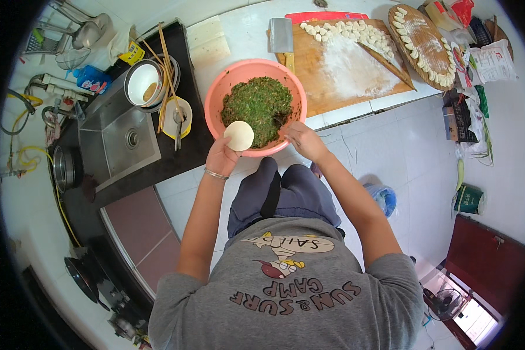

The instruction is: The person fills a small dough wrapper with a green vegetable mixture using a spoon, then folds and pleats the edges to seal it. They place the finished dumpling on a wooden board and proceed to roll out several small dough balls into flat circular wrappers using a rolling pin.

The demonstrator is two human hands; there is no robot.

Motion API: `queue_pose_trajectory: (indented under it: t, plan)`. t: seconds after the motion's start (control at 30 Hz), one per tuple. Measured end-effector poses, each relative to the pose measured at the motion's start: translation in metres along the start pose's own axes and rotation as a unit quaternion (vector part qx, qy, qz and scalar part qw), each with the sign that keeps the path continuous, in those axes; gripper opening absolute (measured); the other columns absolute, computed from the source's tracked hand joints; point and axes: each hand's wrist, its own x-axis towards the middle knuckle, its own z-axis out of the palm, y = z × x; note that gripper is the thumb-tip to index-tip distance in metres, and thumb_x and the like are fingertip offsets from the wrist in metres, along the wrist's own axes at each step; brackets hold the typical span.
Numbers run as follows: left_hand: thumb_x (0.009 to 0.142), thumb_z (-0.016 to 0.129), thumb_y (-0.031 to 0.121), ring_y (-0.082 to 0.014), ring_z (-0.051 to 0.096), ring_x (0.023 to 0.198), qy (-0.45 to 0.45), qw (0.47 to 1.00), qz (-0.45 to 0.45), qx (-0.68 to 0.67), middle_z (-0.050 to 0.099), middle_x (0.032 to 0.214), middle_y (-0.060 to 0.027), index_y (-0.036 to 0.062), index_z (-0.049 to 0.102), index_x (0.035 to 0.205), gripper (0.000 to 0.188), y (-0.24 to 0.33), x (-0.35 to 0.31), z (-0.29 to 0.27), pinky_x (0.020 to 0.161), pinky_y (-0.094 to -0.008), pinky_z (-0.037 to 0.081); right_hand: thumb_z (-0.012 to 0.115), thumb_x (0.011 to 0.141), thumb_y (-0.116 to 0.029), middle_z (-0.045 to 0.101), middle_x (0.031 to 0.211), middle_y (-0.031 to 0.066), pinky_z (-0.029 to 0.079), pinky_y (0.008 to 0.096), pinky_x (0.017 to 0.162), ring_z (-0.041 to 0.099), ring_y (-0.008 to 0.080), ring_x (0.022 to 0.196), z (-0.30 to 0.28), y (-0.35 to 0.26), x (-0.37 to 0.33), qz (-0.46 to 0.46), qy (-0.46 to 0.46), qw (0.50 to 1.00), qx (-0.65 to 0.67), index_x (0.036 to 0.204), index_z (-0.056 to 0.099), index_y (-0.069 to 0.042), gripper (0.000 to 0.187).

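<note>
A pink plastic basin (212,87) stands at the counter edge in front of me, with green chopped filling (256,105) in it. My left hand (221,156) holds a round, pale dumpling wrapper (239,136) by its edge, over the basin's near left rim. At the near right rim, my right hand (304,140) is closed on a thin utensil (282,119). Its dark end reaches into the filling; its exact kind is hard to make out. Neither wrapper nor hand shows any filling on it.
Right of the basin lies a floured wooden board (315,96) with dough pieces (344,29), a rolling pin (388,65) and a cleaver (281,36). Beyond it, a round tray (420,44) bears finished dumplings. On the left are a sink (116,137), stacked bowls (143,81) and chopsticks (168,70).
</note>
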Motion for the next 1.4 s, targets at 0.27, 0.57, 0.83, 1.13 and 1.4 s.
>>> queue_pose_trajectory:
  t: [0.27,0.57,0.83,1.13,1.4]
  plan:
    - [0.091,0.049,0.007,-0.0325,0.054,0.122,0.007,1.000,-0.008,0.027,0.052,0.132,-0.0194,-0.0064,0.041,0.133,0.044,0.000,-0.001,-0.006,0.103,-0.0468,0.046,0.060,0.087,-0.007,0.064,0.094,0.0151,0.051,0.0388,0.084,0.060,0.0335,0.092,-0.002,-0.005,-0.009,0.031,-0.066,0.996,0.060,0.101,0.068,0.002,0.019]
    - [0.097,0.044,0.013,-0.0308,0.054,0.122,0.019,1.000,-0.006,0.017,0.054,0.132,-0.0175,-0.0056,0.043,0.131,0.039,0.005,0.006,-0.005,0.104,-0.0462,0.045,0.059,0.096,-0.020,0.070,0.088,0.0111,0.052,0.0318,0.073,0.064,0.0162,0.078,-0.002,0.019,-0.013,0.267,-0.050,0.903,0.334,0.098,0.069,0.004,0.026]
    - [0.100,0.036,0.019,-0.0301,0.054,0.122,0.032,0.999,0.004,0.003,0.056,0.131,-0.0163,-0.0048,0.046,0.129,0.039,0.010,0.011,0.000,0.103,-0.0447,0.045,0.055,0.098,-0.023,0.071,0.092,0.0090,0.052,0.0287,0.077,0.065,0.0151,0.083,-0.032,0.019,-0.004,0.313,0.034,0.808,0.499,0.106,0.069,0.002,0.030]
    - [0.099,0.033,0.031,-0.0331,0.042,0.133,-0.087,0.991,-0.086,-0.061,0.044,0.143,-0.0190,-0.0062,0.035,0.140,0.055,0.001,0.021,0.061,0.113,-0.0479,0.031,0.053,0.099,-0.019,0.070,0.100,0.0105,0.051,0.0292,0.085,0.064,0.0156,0.093,-0.097,-0.043,0.022,0.200,0.049,0.870,0.448,0.112,0.067,0.002,0.029]
    - [0.098,0.035,0.035,-0.0350,0.040,0.134,-0.114,0.985,-0.109,-0.067,0.041,0.145,-0.0206,-0.0049,0.032,0.143,0.060,0.006,0.018,0.090,0.113,-0.0476,0.032,0.059,0.091,-0.001,0.067,0.102,0.0128,0.050,0.0311,0.082,0.063,0.0225,0.093,-0.107,-0.055,0.013,0.034,0.061,0.968,0.243,0.110,0.069,0.000,0.022]
